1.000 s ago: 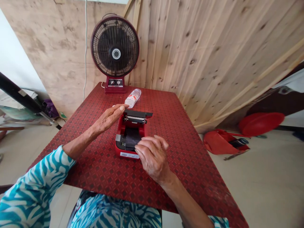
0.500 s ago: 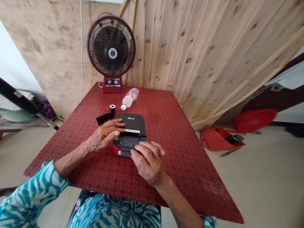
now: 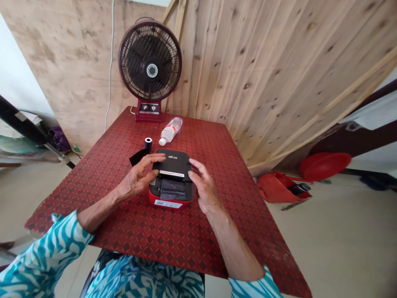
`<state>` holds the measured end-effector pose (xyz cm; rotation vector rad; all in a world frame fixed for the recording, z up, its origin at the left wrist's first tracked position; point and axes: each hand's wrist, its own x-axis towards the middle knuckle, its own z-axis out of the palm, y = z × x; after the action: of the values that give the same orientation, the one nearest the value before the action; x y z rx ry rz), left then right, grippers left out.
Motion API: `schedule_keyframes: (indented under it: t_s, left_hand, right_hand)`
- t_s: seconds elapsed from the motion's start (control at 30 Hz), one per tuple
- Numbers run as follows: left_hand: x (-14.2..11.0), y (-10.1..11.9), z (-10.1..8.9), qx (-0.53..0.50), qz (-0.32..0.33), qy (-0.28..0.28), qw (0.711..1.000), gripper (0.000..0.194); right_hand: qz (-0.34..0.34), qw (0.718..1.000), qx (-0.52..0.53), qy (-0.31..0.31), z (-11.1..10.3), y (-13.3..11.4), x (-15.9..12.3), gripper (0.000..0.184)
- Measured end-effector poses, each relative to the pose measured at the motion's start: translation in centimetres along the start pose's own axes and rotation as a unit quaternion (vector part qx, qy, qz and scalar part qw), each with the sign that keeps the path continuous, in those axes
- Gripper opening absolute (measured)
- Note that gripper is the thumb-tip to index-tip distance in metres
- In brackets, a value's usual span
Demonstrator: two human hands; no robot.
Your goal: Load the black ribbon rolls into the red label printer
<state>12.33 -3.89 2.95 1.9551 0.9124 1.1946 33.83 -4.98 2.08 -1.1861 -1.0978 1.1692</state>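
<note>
Bare hands flanked a red-and-black printer (image 3: 172,180) on a patterned tabletop (image 3: 229,219), the left hand (image 3: 138,177) and right hand (image 3: 206,186) each touching its lid, both grips apart, near a plastic bottle (image 3: 170,130).

Printer (image 3: 172,179): red, flat on table (image 3: 217,231)
Lid (image 3: 173,160): black, down, white label (image 3: 171,174) along edge
Strip (image 3: 173,190): dark, out past lid

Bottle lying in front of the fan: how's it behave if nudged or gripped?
The bottle would probably roll if nudged sideways: it lies on its round side. Its clear plastic wall looks thin, so it may dent when squeezed.
</note>
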Motion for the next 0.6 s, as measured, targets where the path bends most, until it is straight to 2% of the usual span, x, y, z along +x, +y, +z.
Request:
schedule_keyframes:
  t_s: [0.1, 0.23, 0.4, 0.6]
  left_hand:
    - [0.1, -0.2, 0.5, -0.089, -0.057, 0.006, 0.994, 0.049]
    - [0.3, -0.7, 1.0, -0.205, -0.134, 0.000, 0.970, 0.066]
    - [0.2, -0.9, 1.5, -0.339, -0.151, 0.038, 0.928, 0.078]
    - [0.1, -0.7, 1.6, -0.367, -0.156, 0.060, 0.915, 0.070]
  right_hand:
    - [-0.032, 0.998, -0.059, -0.003, -0.3, 0.4, -0.3, 0.044]
    - [-0.067, 0.990, -0.122, -0.038, -0.8, 0.7, -0.1, 0.045]
    - [-0.080, 0.987, -0.134, -0.030, -0.7, 0.9, -0.3, 0.043]
    - [-0.046, 0.994, -0.101, -0.019, -0.2, 0.7, -0.5, 0.044]
